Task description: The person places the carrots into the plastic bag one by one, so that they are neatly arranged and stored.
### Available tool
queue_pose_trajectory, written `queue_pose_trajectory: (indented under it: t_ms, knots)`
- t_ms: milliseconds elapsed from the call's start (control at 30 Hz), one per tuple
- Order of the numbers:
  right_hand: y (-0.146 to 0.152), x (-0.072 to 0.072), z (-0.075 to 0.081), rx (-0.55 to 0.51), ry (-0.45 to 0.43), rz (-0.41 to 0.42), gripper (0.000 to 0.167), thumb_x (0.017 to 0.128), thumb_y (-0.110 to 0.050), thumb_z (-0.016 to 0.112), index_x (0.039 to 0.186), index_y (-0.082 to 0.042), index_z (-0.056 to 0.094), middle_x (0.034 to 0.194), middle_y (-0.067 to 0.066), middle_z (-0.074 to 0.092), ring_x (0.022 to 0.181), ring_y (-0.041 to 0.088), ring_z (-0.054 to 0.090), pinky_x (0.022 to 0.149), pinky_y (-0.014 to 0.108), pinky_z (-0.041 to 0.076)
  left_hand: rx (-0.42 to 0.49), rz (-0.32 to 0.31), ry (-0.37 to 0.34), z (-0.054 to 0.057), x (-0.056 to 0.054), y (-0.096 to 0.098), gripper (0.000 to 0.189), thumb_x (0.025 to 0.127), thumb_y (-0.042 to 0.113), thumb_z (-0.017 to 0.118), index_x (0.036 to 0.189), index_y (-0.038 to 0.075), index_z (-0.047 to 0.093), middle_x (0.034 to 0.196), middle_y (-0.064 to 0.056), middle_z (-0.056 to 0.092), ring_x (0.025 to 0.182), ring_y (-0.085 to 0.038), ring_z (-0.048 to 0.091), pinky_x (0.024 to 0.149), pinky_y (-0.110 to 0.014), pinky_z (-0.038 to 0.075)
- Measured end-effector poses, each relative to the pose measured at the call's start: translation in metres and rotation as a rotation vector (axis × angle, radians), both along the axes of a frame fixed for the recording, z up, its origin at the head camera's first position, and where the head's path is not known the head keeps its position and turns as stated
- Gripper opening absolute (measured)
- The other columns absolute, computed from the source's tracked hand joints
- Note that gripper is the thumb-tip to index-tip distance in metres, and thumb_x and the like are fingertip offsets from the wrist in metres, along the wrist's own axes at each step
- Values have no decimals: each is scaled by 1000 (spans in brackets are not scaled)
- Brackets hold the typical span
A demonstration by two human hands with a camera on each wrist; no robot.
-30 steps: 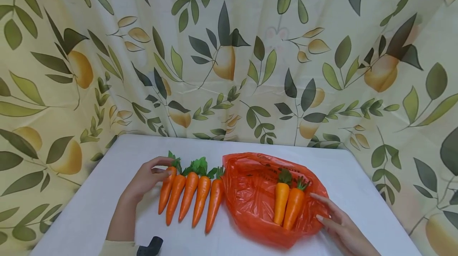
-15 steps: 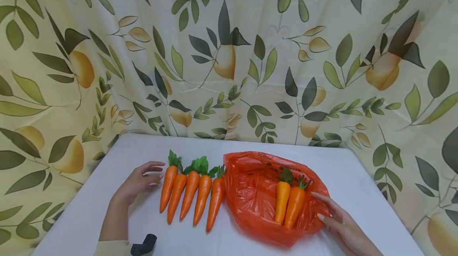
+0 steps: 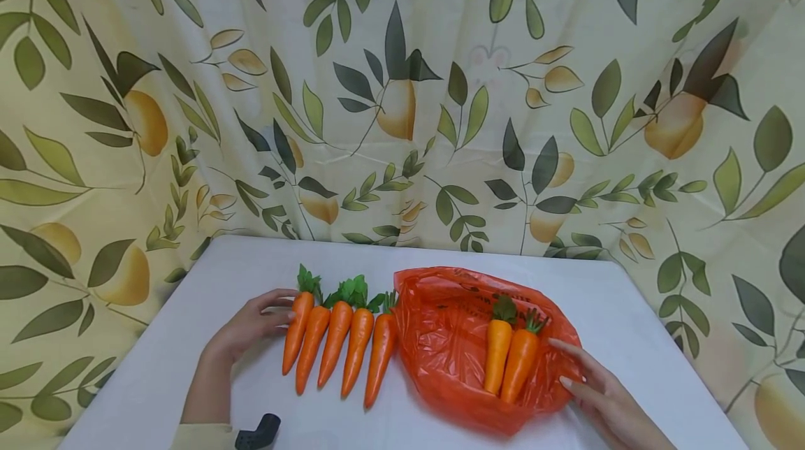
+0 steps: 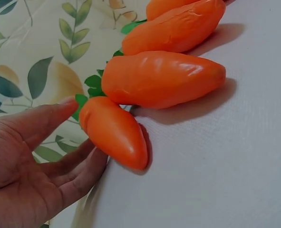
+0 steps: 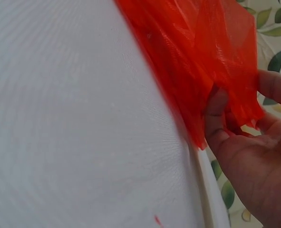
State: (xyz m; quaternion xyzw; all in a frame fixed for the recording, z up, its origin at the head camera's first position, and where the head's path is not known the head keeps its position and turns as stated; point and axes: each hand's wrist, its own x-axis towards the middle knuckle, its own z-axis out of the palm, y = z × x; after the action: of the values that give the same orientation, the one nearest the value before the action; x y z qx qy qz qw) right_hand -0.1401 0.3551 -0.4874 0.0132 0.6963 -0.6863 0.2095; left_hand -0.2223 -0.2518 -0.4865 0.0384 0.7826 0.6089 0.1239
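Note:
Several orange carrots with green tops lie side by side on the table. My left hand (image 3: 254, 324) is at the leftmost carrot (image 3: 298, 331). In the left wrist view its thumb and fingers stand spread on either side of that carrot (image 4: 114, 133), thumb right at the green leaves. To the right, a red plastic bag (image 3: 434, 366) lies with its mouth spread wide. Inside it are two carrots, a lighter one (image 3: 497, 356) and a deeper orange one (image 3: 520, 366). My right hand (image 3: 594, 394) holds the bag's right edge; in the right wrist view thin red plastic (image 5: 226, 52) sits between thumb and fingers.
The white table (image 3: 207, 261) ends at the back before a leaf-and-fruit patterned curtain (image 3: 402, 121). The rightmost carrot of the row (image 3: 380, 359) lies right beside the bag. A black device (image 3: 258, 431) sits at the left wrist.
My left hand drew back left from the leftmost carrot, then came to it again. My right hand stays at the bag's edge, and the carrots lie as before.

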Motion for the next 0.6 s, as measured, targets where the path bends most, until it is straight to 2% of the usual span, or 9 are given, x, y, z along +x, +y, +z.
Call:
queue_pose_trajectory:
  t_ms: [100, 300, 433, 600]
  knots:
    - [0, 0, 0, 3, 0, -2, 59, 109, -14, 51, 163, -23, 30, 169, 19, -3, 118, -7, 53, 101, 30, 49, -4, 9, -9, 0, 0, 2, 49, 99, 14, 71, 145, 4, 57, 145, -24, 52, 117, -34, 62, 95, -47, 54]
    - [0, -1, 1, 19, 43, 14, 62, 109, -15, 52, 165, -15, 25, 169, 13, 4, 122, -9, 51, 101, 27, 48, -40, 28, -20, -4, -1, 6, 47, 97, 15, 72, 142, 8, 61, 145, -21, 52, 117, -33, 60, 92, -46, 55]
    - [0, 0, 1, 5, 24, 7, 60, 109, -15, 51, 164, -19, 27, 169, 17, -1, 120, -9, 51, 101, 27, 48, -66, 28, -26, -3, 0, 8, 48, 96, 18, 74, 142, 10, 62, 143, -17, 55, 117, -33, 57, 90, -47, 55]
    - [-1, 1, 0, -4, 7, -12, 60, 109, -15, 52, 164, -22, 29, 170, 16, -1, 120, -8, 52, 101, 28, 49, -88, 26, -29, -2, -2, 11, 51, 93, 20, 79, 141, 11, 63, 139, -14, 58, 117, -34, 54, 87, -44, 54]
